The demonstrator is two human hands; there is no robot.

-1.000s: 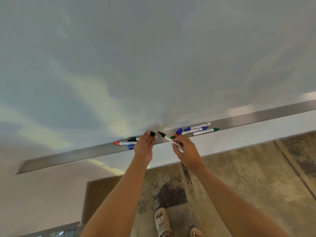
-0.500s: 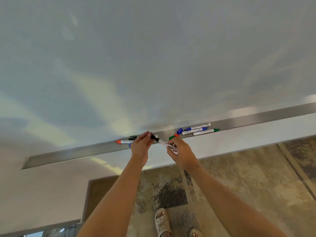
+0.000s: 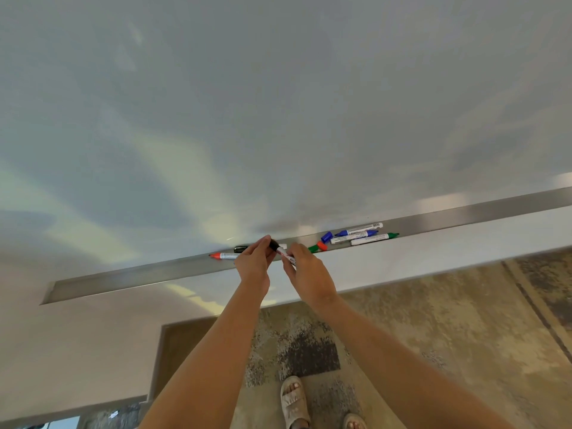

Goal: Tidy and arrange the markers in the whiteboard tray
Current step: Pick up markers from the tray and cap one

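Hands meet just in front of the tray (image 3: 130, 275), a marker (image 3: 286, 257) spanning them. The right hand (image 3: 305, 270) grips its white barrel; the left hand (image 3: 253, 263) pinches the black cap (image 3: 273, 244) at the upper-left end. The marker's long axis slopes from cap down-right to barrel, so seating the cap likely means pushing along that line. Other markers lie in the tray: red (image 3: 224, 256) left, blue (image 3: 359, 229) and green (image 3: 374, 239) right.
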